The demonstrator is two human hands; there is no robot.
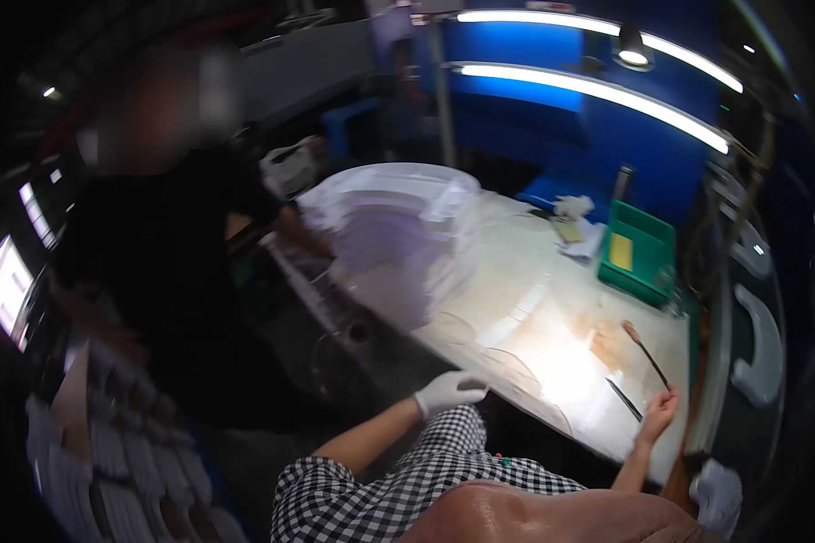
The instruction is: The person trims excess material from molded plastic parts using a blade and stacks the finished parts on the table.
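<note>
My left hand (451,392), in a white glove, hovers at the near edge of the white table, close to my checkered clothing. Its thumb and fingers are apart, with nothing visible between them. At the table's right side my bare right hand (661,412) is closed on the lower end of a thin dark stick with a brownish tip (647,353); the tip points away from me. A slim dark pen-like tool (623,398) lies on the table just left of that hand. Bright light falls on the brown-stained tabletop (561,362) around them.
A tall stack of white curved plastic parts (407,235) stands on the table's left. A green bin (638,249) holding a yellow block is at the back right, beside crumpled white cloths (575,213). A person in black (181,271) stands left, one arm at the stack.
</note>
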